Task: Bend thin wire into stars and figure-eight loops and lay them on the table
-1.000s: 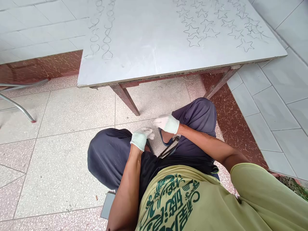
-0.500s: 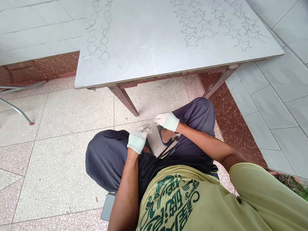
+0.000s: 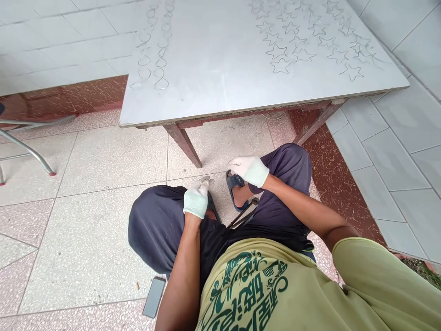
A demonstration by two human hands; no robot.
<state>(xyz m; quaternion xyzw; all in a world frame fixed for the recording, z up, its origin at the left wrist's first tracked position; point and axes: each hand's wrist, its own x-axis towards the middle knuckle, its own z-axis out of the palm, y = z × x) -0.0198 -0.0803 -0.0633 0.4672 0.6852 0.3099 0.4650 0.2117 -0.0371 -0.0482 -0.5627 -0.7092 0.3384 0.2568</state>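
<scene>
White gloves with pale green cuffs cover both hands. My left hand (image 3: 198,197) is above my bent left leg, its fingers curled together. My right hand (image 3: 248,169) is in front of my right knee, over the sandal (image 3: 236,191), with fingers pressed together. A gap separates the two hands; whatever they pinch is too thin or hidden to make out. Between my legs lies a dark tool with two long handles (image 3: 244,216), partly covered by my clothes. Bent wire stars (image 3: 280,65) and looped wire shapes (image 3: 161,78) rest in rows on the white tabletop (image 3: 213,92).
The table's wooden leg (image 3: 186,145) stands just beyond my feet. A phone (image 3: 154,297) lies on the floor tiles at my left. Metal chair legs (image 3: 31,151) are at far left. A tiled wall (image 3: 396,161) runs along the right.
My hands have moved farther apart, the right one shifting to the right and uncovering more of the sandal. The camera view has shifted slightly.
</scene>
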